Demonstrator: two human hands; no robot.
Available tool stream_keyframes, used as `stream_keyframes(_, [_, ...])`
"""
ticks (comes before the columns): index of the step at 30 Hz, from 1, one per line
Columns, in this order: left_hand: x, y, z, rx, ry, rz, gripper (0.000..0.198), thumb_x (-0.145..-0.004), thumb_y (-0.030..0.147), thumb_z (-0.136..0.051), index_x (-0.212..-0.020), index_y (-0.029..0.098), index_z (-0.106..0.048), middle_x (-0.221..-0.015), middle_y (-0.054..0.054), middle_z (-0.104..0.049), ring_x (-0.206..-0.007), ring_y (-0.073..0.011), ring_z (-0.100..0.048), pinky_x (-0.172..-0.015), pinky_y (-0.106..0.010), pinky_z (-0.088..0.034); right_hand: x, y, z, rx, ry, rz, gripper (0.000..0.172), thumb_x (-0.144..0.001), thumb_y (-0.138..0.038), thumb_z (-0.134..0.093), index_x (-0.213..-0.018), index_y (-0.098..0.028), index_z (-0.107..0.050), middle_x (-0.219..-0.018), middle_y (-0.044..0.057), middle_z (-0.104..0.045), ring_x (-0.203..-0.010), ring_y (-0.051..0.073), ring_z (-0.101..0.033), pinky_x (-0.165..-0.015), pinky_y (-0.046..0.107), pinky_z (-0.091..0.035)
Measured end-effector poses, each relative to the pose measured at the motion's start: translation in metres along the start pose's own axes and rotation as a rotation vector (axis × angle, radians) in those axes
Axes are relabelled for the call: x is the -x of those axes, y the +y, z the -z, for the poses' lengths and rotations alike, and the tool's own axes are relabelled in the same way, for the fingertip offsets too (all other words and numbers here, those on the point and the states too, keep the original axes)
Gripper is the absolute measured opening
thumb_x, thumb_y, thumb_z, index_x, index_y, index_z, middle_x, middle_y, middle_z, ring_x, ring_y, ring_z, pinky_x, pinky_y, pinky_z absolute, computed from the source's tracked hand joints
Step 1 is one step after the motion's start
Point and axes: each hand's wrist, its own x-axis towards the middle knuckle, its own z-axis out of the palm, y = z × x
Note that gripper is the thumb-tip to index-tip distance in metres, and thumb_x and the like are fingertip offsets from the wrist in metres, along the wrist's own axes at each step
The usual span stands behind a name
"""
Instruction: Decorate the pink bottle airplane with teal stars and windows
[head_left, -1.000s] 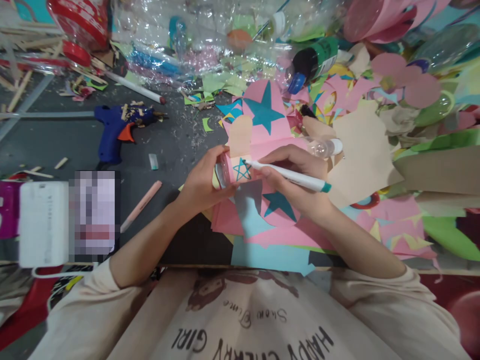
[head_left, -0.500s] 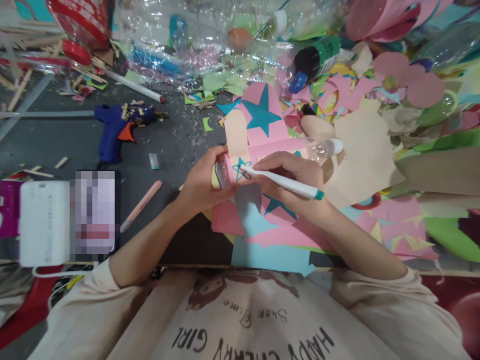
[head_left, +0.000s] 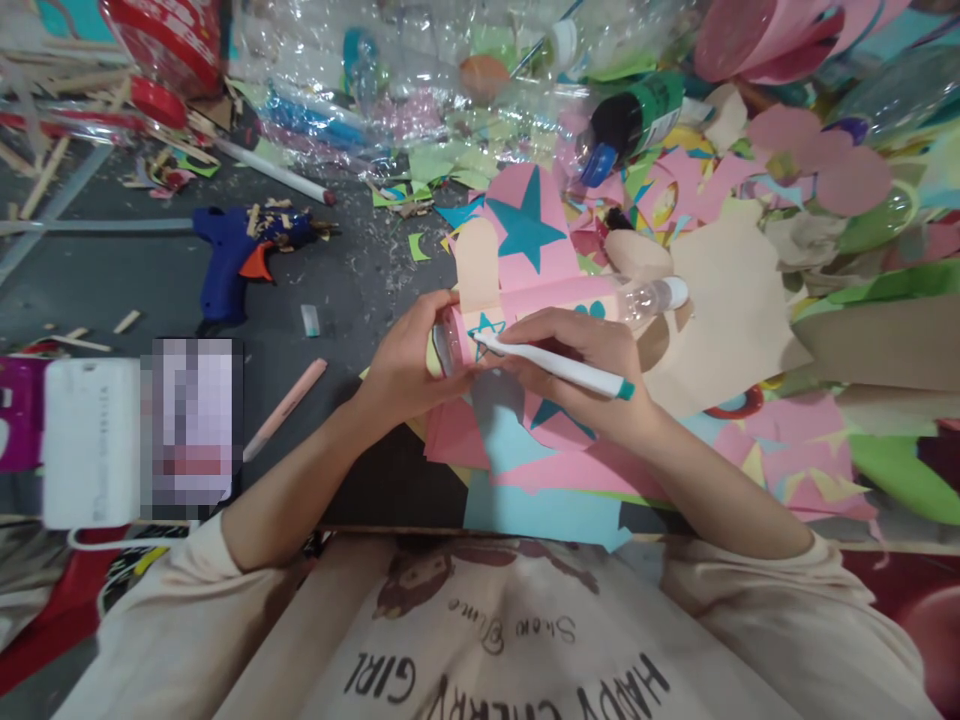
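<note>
My left hand [head_left: 409, 362] grips the base end of a plastic bottle wrapped in pink paper [head_left: 525, 300], which lies sideways with its clear neck and white cap pointing right. My right hand [head_left: 581, 365] is closed on a white marker with a teal end [head_left: 559, 366]. The marker's tip rests on a small teal star outline [head_left: 484, 330] drawn on the pink wrap. A pink paper fin with a solid teal star [head_left: 525, 225] stands up from the bottle, with a beige flap [head_left: 476, 262] beside it.
A blue glue gun [head_left: 240, 255] lies on the dark table at the left. A white box [head_left: 90, 440], a pink pencil [head_left: 285, 408] and wood scraps are near it. Clear plastic bottles [head_left: 420, 70] pile at the back. Coloured paper scraps [head_left: 750, 300] cover the right side.
The marker has tilted flatter and its tip moved to the lower left of the drawn star. The bottle turned slightly, and a teal mark now shows on the wrap further right.
</note>
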Motion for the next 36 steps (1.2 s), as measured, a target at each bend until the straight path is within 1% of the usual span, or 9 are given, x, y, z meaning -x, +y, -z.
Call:
stream_keyframes(3, [-0.0002,0.0004,0.0002,-0.007,-0.006,-0.013,0.062,-0.08,0.036,-0.072,-0.133,0.021,-0.043,-0.129,-0.012,-0.062,-0.118,-0.0289,-0.063,-0.1,-0.042,-0.053,-0.0005,0.0012,-0.0004,-0.01,0.022,0.027,0.009,-0.091,-0.029,-0.068,-0.098,-0.024,-0.072,-0.086,0.002,-0.076,-0.073,0.014,-0.07,-0.066,0.028,-0.055])
stream_keyframes(8, [-0.0006,0.0009,0.0004,0.0,-0.005,-0.011,0.062,-0.08,0.034,-0.072,-0.134,0.021,-0.043,-0.129,-0.011,-0.061,-0.118,-0.0283,-0.062,-0.1,-0.041,-0.052,-0.0004,0.0019,-0.0007,0.018,0.017,0.027,0.011,-0.092,-0.033,-0.067,-0.097,-0.024,-0.072,-0.086,0.002,-0.076,-0.074,0.014,-0.07,-0.065,0.028,-0.055])
stream_keyframes(12, [-0.0007,0.001,0.0004,-0.005,0.002,-0.018,0.061,-0.081,0.038,-0.072,-0.133,0.022,-0.044,-0.127,-0.011,-0.062,-0.116,-0.0287,-0.063,-0.098,-0.042,-0.053,-0.0005,0.0014,0.0002,0.025,0.011,0.022,0.011,-0.093,-0.033,-0.066,-0.097,-0.024,-0.072,-0.086,0.002,-0.077,-0.075,0.015,-0.071,-0.067,0.029,-0.057])
stream_keyframes(18, [-0.0005,-0.0007,-0.0003,-0.015,-0.005,-0.021,0.061,-0.082,0.04,-0.07,-0.134,0.022,-0.043,-0.129,-0.011,-0.062,-0.118,-0.0289,-0.063,-0.099,-0.042,-0.053,-0.001,0.0017,0.0005,0.009,0.022,0.032,0.01,-0.091,-0.03,-0.067,-0.096,-0.023,-0.073,-0.085,0.002,-0.077,-0.073,0.015,-0.071,-0.066,0.028,-0.056])
stream_keyframes(23, [0.0004,-0.0008,-0.0018,0.006,0.006,0.011,0.064,-0.08,0.041,-0.071,-0.134,0.019,-0.044,-0.131,-0.013,-0.061,-0.119,-0.0299,-0.062,-0.101,-0.042,-0.052,0.0007,0.0012,0.0021,0.013,0.021,-0.024,0.011,-0.091,-0.032,-0.068,-0.096,-0.024,-0.074,-0.087,0.003,-0.076,-0.074,0.015,-0.072,-0.061,0.026,-0.055])
stream_keyframes(27, [0.0005,-0.0007,-0.0028,0.011,0.005,0.019,0.062,-0.083,0.042,-0.069,-0.134,0.019,-0.043,-0.131,-0.011,-0.061,-0.121,-0.0286,-0.062,-0.102,-0.04,-0.051,0.0021,0.0013,0.0038,0.021,0.016,-0.052,0.013,-0.09,-0.034,-0.069,-0.097,-0.024,-0.075,-0.088,0.003,-0.076,-0.073,0.015,-0.072,-0.059,0.025,-0.054])
stream_keyframes(29, [0.0002,-0.0002,-0.0025,0.001,0.007,0.025,0.06,-0.084,0.042,-0.067,-0.134,0.019,-0.044,-0.13,-0.01,-0.061,-0.119,-0.0278,-0.062,-0.101,-0.039,-0.052,0.0024,0.0016,0.0043,0.019,0.025,-0.056,0.012,-0.09,-0.034,-0.07,-0.097,-0.024,-0.075,-0.088,0.002,-0.075,-0.072,0.015,-0.071,-0.057,0.025,-0.054])
stream_keyframes(33, [-0.0004,0.0012,-0.0013,-0.01,0.002,0.018,0.062,-0.079,0.039,-0.072,-0.132,0.019,-0.045,-0.124,-0.011,-0.063,-0.113,-0.0273,-0.064,-0.096,-0.039,-0.053,0.0026,0.0012,0.0042,0.007,0.007,-0.061,0.011,-0.091,-0.033,-0.069,-0.095,-0.025,-0.074,-0.085,0.002,-0.075,-0.07,0.014,-0.07,-0.056,0.024,-0.053])
stream_keyframes(36, [-0.0007,0.0012,-0.0014,-0.007,0.003,0.027,0.063,-0.079,0.039,-0.073,-0.131,0.02,-0.044,-0.125,-0.011,-0.063,-0.113,-0.0269,-0.063,-0.096,-0.039,-0.052,0.0024,-0.0003,0.0037,-0.002,0.001,-0.068,0.011,-0.091,-0.033,-0.069,-0.095,-0.025,-0.074,-0.083,0.002,-0.075,-0.067,0.014,-0.07,-0.055,0.024,-0.053])
